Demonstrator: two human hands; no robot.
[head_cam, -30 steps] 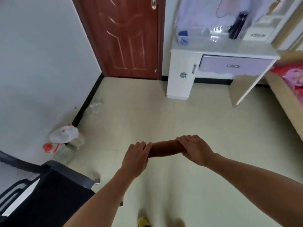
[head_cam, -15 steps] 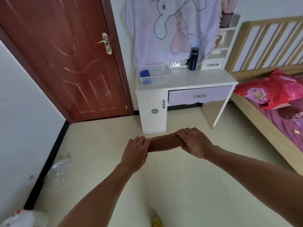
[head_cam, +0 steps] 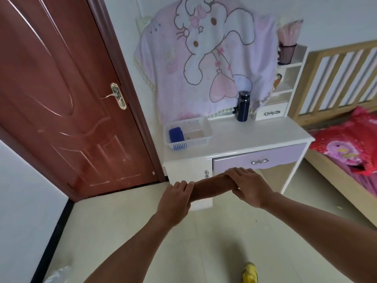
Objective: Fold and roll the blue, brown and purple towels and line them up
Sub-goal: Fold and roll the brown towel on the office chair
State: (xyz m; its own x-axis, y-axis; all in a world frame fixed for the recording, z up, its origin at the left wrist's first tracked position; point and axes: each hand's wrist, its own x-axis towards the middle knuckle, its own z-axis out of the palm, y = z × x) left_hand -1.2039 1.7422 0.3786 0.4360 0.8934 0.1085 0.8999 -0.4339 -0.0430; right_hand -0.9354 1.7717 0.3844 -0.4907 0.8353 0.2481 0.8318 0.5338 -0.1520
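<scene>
**Rolled brown towel held in mid-air before a white table**

A person grips a rolled brown towel [head_cam: 210, 185] by both ends, holding it level above the pale tiled floor [head_cam: 122, 231] with both bare arms stretched forward. The left hand [head_cam: 175, 201] is curled over the roll's left end, fingers wrapped across the top; the right hand [head_cam: 250, 185] is closed over the right end, knuckles up. The middle of the roll shows between them.

Directly beyond the hands stands a white table [head_cam: 255, 135] with a lilac drawer [head_cam: 259, 161]; the roll and the right hand cover part of its front. On the tabletop, a white plastic basket [head_cam: 202, 132] sits at the left, holding a rolled blue towel [head_cam: 175, 134] against its left wall. A dark blue flask [head_cam: 243, 106] stands upright near the back, well apart from the basket. A pink cloth printed with a cartoon elephant [head_cam: 206, 58] hangs on the wall behind, and a small white shelf unit [head_cam: 289, 78] rises at the table's right rear.

A red-brown door [head_cam: 61, 99] with a brass handle fills the left side. At right, a wooden bed [head_cam: 336, 78] carries red and pink bedding [head_cam: 350, 144]. A yellow shoe [head_cam: 250, 272] shows at the bottom edge.
</scene>
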